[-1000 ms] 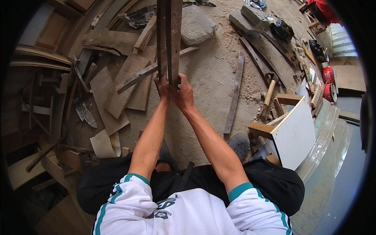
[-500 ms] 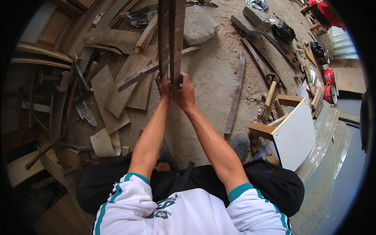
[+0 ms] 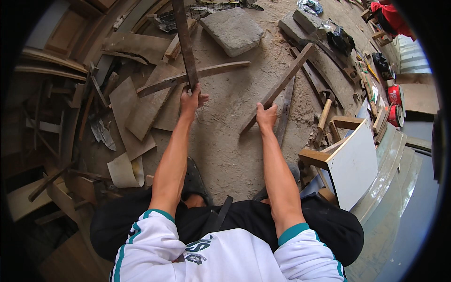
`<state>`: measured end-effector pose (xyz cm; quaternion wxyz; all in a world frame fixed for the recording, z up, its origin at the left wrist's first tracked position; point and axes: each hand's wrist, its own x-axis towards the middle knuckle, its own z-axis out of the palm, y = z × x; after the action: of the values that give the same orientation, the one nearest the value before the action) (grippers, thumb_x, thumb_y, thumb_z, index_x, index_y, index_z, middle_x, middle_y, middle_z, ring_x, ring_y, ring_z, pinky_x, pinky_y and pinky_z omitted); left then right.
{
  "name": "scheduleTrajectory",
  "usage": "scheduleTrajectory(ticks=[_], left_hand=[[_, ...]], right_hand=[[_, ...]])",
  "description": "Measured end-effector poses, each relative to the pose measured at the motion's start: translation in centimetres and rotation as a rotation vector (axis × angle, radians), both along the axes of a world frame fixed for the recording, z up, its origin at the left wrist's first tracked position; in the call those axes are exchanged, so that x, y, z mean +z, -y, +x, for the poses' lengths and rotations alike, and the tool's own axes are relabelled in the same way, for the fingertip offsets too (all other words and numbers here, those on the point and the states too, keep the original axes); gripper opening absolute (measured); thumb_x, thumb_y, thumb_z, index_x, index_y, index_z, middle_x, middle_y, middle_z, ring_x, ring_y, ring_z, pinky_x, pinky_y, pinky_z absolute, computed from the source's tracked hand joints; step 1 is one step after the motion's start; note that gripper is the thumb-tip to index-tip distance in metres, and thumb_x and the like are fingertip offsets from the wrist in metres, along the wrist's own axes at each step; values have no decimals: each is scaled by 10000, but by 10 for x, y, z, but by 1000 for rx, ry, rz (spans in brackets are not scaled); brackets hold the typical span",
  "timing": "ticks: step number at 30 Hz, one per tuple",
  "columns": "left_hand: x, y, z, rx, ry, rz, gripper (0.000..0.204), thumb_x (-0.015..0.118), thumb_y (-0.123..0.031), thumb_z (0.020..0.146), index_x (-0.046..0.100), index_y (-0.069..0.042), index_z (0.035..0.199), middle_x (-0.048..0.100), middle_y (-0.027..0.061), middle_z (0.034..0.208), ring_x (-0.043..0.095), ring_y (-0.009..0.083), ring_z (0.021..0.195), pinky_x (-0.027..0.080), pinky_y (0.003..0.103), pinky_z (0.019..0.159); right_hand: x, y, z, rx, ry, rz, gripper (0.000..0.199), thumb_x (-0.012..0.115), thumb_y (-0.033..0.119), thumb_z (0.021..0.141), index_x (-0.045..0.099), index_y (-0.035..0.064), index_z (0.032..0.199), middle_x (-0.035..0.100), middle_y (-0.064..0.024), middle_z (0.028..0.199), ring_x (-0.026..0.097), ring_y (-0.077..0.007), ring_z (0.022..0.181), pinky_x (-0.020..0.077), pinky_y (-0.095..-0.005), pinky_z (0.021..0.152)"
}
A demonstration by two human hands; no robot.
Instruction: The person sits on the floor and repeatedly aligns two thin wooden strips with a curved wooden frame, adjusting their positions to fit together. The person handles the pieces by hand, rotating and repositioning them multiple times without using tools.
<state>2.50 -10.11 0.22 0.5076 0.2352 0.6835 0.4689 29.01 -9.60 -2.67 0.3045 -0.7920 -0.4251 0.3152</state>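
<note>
My left hand [image 3: 190, 99] grips the lower end of a dark wooden strip [image 3: 184, 44] that rises away from me, its far end cut off by the top of the picture. In my right hand [image 3: 267, 116] is a second wooden strip [image 3: 287, 77], slanting up to the right. Both hands are closed, and the two strips are apart. Behind the left strip, a third wooden strip [image 3: 221, 69] lies crosswise over some boards. Another strip [image 3: 284, 110] rests on the ground, partly hidden by my right hand and its strip.
A grey stone block [image 3: 233, 30] lies ahead. Loose boards [image 3: 131, 117] crowd the left side. To the right are a hammer [image 3: 324, 114], a white-panelled wooden frame [image 3: 354, 164] and red cans [image 3: 395, 95]. A person in red [image 3: 393, 19] is at the far right.
My hands, which were together holding the two strips side by side, have moved apart. The right strip has swung out to the right and tilted; the left one has shifted slightly left.
</note>
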Motion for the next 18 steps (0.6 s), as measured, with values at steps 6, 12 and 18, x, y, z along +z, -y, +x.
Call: scheduleTrajectory(ticks=[6, 12, 18], left_hand=[[19, 11, 1, -28, 120, -146, 644, 592, -529, 950, 437, -48, 1350, 716, 163, 986, 724, 238, 869, 604, 353, 704], [25, 11, 24, -15, 185, -87, 687, 553, -559, 958, 416, -42, 1390, 679, 185, 1084, 704, 281, 973, 603, 389, 797], [35, 3, 45, -43, 215, -28, 637, 524, -550, 972, 440, -36, 1338, 697, 181, 1009, 716, 291, 943, 611, 389, 787]], right_hand=[[-6, 2, 25, 13, 79, -133, 661, 739, 303, 822, 492, -82, 1298, 638, -295, 1169, 611, -438, 1127, 470, -444, 984], [-17, -3, 22, -24, 343, 38, 676, 728, 317, 825, 483, -63, 1327, 608, -274, 1237, 590, -424, 1149, 452, -465, 1006], [29, -45, 24, 208, -243, 46, 782, 720, 412, 860, 407, -25, 1429, 507, -253, 1387, 562, -374, 1207, 494, -436, 964]])
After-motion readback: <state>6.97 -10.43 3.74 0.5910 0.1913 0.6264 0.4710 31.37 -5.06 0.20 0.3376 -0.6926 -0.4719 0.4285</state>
